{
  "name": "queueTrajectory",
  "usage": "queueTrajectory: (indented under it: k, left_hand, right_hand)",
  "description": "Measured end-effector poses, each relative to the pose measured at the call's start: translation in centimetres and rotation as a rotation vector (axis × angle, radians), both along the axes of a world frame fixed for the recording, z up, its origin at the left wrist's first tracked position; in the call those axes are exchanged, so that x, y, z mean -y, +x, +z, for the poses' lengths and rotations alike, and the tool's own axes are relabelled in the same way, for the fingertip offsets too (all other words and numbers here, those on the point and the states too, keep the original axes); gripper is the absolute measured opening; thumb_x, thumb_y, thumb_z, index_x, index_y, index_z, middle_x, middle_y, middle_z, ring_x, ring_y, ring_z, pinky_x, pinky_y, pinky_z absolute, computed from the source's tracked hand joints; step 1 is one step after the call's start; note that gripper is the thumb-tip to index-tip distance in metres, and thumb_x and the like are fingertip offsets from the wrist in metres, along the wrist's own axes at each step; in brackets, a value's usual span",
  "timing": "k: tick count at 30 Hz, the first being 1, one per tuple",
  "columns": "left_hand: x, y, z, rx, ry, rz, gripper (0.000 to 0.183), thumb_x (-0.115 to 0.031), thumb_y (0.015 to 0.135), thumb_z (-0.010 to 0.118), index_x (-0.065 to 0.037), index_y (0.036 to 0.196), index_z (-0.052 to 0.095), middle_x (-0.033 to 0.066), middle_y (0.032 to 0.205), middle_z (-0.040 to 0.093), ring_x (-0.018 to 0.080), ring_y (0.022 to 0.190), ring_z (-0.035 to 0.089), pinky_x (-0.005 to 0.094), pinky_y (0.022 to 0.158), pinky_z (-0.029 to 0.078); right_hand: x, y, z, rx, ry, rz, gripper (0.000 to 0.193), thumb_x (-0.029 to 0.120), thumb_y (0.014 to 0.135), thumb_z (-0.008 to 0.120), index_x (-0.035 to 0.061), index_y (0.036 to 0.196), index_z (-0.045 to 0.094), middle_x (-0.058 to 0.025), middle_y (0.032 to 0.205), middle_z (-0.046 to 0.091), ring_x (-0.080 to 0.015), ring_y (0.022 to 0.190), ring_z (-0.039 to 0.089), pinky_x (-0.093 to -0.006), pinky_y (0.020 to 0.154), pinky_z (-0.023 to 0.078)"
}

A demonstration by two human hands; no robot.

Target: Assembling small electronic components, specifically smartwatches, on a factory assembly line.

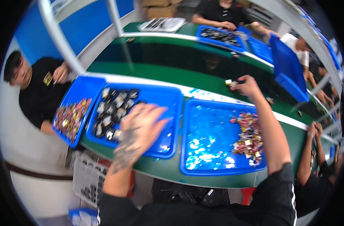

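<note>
- Black short sleeve (274,196), white-striped: right arm, nearest the viewer.
- White tray (85,177), lower left, below the bench edge; black parts in it.
- Blue plastic tray, right-hand (205,139): heap of small pink-and-gold components (251,139) along its right side, beneath the right forearm.
- Blue plastic tray, middle (168,147): black-cased components (119,103) massed at its left.
- Left hand (141,122): above the middle tray, fingers spread, thumb out to the right; contact with the black-cased components cannot be told.
- Narrow blue tray (91,84), far left, tilted in view: second heap of similar pink-and-gold components.
- Right hand (247,86): reached out beyond the trays; thumb and forefinger appear to pinch one piece.
- Small black-and-white component (228,82): immediately left of those fingertips, dark end toward them, pale end outward; long axis roughly crosswise. Right hand much the nearer. Whether it clears the surface cannot be told.
- Glossy dark-green strip (153,49), running lengthwise behind.
- Co-worker (224,15), far side, at a blue tray of black parts (221,37).
</note>
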State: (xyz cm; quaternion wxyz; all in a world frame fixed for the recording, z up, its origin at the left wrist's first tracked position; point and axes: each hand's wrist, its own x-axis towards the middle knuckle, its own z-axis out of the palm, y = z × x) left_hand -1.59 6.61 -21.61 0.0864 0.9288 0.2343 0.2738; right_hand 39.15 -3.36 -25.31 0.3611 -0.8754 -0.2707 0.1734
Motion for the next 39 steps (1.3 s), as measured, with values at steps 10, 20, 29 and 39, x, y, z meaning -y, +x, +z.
queueTrajectory:
  k: [10, 20, 29, 39]
  left_hand:
    - [-0.4, -2.8, -3.2, -0.392, 0.074, 0.231, 0.031, -0.026, 0.082, 0.072, -0.002, 0.098, 0.06, 0.0198, 0.097, 0.064, 0.0372, 0.086, 0.065, 0.044, 0.073, 0.054]
    - [-1.1, -1.6, -4.3, -0.12, -0.012, 0.161, 0.025, 0.0, 0.084, 0.057, -0.001, 0.108, 0.063, 0.0218, 0.089, 0.067, 0.0385, 0.082, 0.066, 0.046, 0.073, 0.052]
    - [2.5, 6.6, 0.0, 0.498, -1.364, -0.353, 0.048, -0.009, 0.093, 0.053, -0.01, 0.139, 0.042, 0.0072, 0.097, 0.057, 0.0126, 0.073, 0.06, 0.0221, 0.057, 0.051]
    - [5.8, 8.6, -1.7, 0.258, -0.821, -0.433, 0.029, -0.003, 0.069, 0.073, -0.005, 0.098, 0.072, 0.01, 0.11, 0.052, 0.0218, 0.1, 0.058, 0.0299, 0.084, 0.049]
  right_hand:
    - [0.2, 2.7, -2.1, 0.011, 0.074, -0.058, 0.036, 0.014, 0.07, 0.084, 0.0039, 0.093, 0.057, -0.0093, 0.08, 0.063, -0.0195, 0.069, 0.063, -0.0321, 0.057, 0.052]
    - [7.6, -5.0, 4.2, 0.374, -0.266, 0.819, 0.022, 0.025, 0.076, 0.077, 0.0055, 0.084, 0.073, -0.0125, 0.077, 0.07, -0.0234, 0.075, 0.069, -0.0361, 0.071, 0.053]
    - [7.6, -10.1, 1.0, 0.412, -0.027, 0.414, 0.021, 0.018, 0.073, 0.076, 0.0037, 0.086, 0.067, -0.0176, 0.086, 0.069, -0.0361, 0.087, 0.067, -0.0444, 0.076, 0.053]
    - [12.5, -16.6, 2.7, -0.031, 0.604, 0.266, 0.012, 0.007, 0.085, 0.07, 0.0024, 0.084, 0.06, -0.0044, 0.081, 0.065, -0.0102, 0.074, 0.064, -0.0254, 0.068, 0.052]
